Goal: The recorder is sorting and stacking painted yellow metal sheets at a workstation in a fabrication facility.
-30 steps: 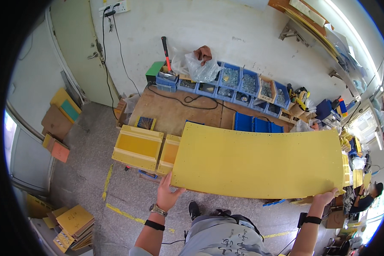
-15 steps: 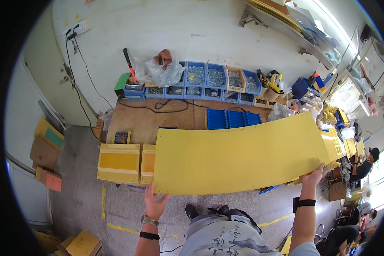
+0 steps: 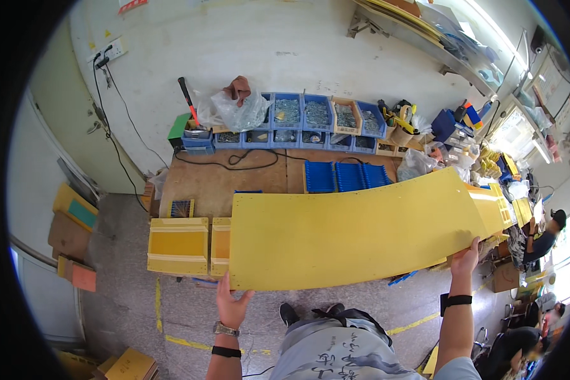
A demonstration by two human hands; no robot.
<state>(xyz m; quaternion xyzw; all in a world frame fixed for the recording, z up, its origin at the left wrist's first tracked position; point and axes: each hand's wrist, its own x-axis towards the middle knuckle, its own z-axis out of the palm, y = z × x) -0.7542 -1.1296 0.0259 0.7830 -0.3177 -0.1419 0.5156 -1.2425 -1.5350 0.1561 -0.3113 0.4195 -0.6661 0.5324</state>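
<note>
Here we see the left hand (image 3: 231,305) at the near left corner of the panel (image 3: 348,237), thumb splayed from the fingers; whether it grips, we cannot tell. The right hand (image 3: 465,258) pinches the near right corner. The panel lies across the bench's front edge, its underside hidden, so we cannot tell whether it rests there. We judge the handling unfinished: both hands are on the sheet, and no fastener or tool is at it. We note a thin, matt yellow rectangle, smooth and plain; its bowed outline may owe something to the lens. At its left stand two yellow frames (image 3: 178,246), box-like, with pale raised strips. Beyond, on the brown, board-like bench (image 3: 234,180), we find ribbed blue racks (image 3: 345,177), a slack black cable (image 3: 234,163), blue bins (image 3: 316,114) of small metallic pieces, and a crumpled, translucent bag (image 3: 250,113).
</note>
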